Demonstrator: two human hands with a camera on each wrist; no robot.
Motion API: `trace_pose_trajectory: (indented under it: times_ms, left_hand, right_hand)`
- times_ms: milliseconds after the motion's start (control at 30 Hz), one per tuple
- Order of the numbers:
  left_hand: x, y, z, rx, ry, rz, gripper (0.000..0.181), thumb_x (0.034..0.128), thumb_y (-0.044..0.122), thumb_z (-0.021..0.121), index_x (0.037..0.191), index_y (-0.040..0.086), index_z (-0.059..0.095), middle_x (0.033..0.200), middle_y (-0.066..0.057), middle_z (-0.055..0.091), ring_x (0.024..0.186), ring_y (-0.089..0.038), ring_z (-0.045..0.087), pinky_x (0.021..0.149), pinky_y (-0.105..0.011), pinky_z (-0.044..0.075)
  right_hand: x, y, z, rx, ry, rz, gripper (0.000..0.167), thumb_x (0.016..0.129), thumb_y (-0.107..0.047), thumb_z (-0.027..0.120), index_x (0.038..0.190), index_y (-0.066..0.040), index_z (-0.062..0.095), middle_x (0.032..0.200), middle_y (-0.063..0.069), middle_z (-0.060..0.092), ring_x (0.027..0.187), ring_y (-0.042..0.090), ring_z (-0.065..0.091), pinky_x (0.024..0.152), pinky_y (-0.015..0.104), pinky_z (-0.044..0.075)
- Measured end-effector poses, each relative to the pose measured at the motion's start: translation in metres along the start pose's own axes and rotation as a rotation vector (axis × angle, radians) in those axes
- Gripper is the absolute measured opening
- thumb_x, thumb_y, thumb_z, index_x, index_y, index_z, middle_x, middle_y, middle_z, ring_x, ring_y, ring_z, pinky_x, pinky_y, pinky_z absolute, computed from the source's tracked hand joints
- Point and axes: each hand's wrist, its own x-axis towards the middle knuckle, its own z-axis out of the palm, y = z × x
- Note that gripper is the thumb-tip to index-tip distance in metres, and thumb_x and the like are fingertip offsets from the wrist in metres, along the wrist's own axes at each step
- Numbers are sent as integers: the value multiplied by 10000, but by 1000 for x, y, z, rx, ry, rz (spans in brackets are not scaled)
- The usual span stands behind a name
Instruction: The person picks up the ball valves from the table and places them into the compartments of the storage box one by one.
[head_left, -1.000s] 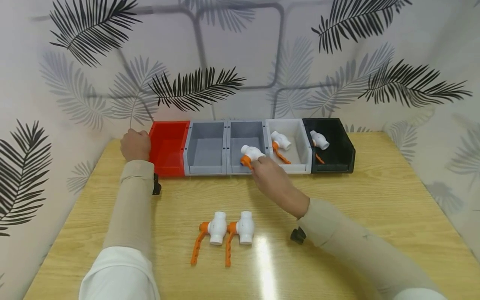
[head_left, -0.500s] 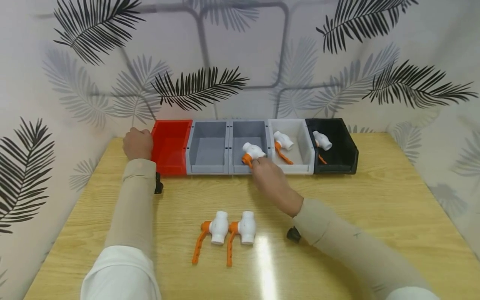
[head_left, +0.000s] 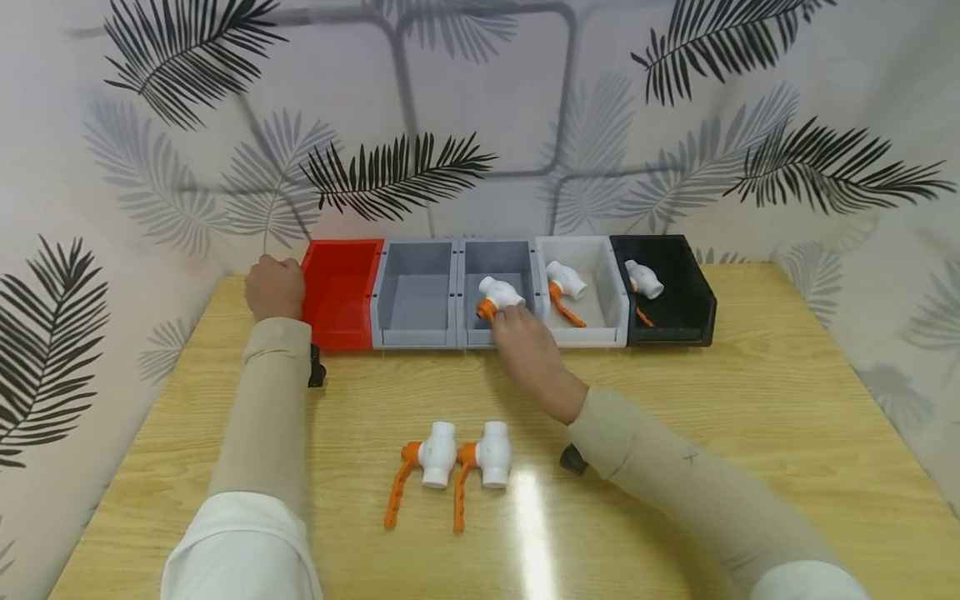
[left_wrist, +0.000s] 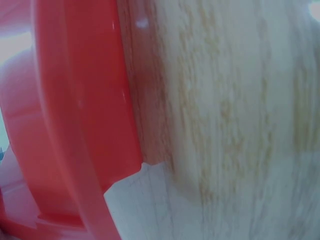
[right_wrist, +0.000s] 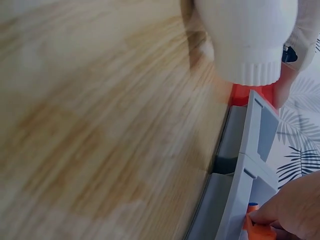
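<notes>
My right hand (head_left: 527,354) grips a white ball valve (head_left: 501,294) by its orange handle, over the right grey bin (head_left: 474,337). In the right wrist view, the fingers (right_wrist: 272,212) pinch the orange handle (right_wrist: 260,231) beside the bin's edge. My left hand (head_left: 274,287) looks curled against the left side of the red bin (head_left: 339,300); its fingertips are hidden. Two more white ball valves (head_left: 437,455) with orange handles lie side by side on the table. One valve (head_left: 566,281) sits in the white bin (head_left: 596,337), another (head_left: 643,279) in the black bin (head_left: 678,335).
The left grey bin (head_left: 416,337) joins the row between the red bin and the right grey one. The row stands along the back of the wooden table (head_left: 750,400), against a leaf-patterned wall (head_left: 517,100).
My right hand, still holding the valve by its handle, has shifted slightly left and further over the right grey bin. My left hand stays beside the red bin.
</notes>
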Motion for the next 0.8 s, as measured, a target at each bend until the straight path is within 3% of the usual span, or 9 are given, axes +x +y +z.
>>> trace_pose_trajectory:
  times_ms: [267,467,633,800]
  left_hand:
    - [2,-1,2,3,1,-5,426,891,203,310,992,-130,555,1018,-338,581,950,-505,533,812,-579,427]
    - [-1,-4,5,-3,-6,-10,416,889,204,311,979,-120,556,1008,-333,583,947,-504,534,809,-578,428]
    - [-2,-2,3,-21,17,-9,399,884,192,316,951,-120,555,991,-332,588,933,-500,541,801,-571,437]
    - [-2,0,0,-20,1,-16,406,890,191,307,969,-121,555,1002,-332,586,941,-496,539,809,-567,436]
  right_hand:
    - [7,4,7,-17,39,5,69,831,29,567,874,43,620,864,150,578,804,267,572,677,327,511]
    - [13,9,14,-51,5,17,99,812,-5,577,874,34,643,896,150,586,839,265,563,697,325,509]
    - [17,9,15,-40,8,9,83,819,-13,574,843,30,641,880,144,584,798,261,567,641,320,508]
    - [21,9,14,-20,-46,30,74,832,-20,572,821,11,638,867,127,575,775,246,554,613,318,501]
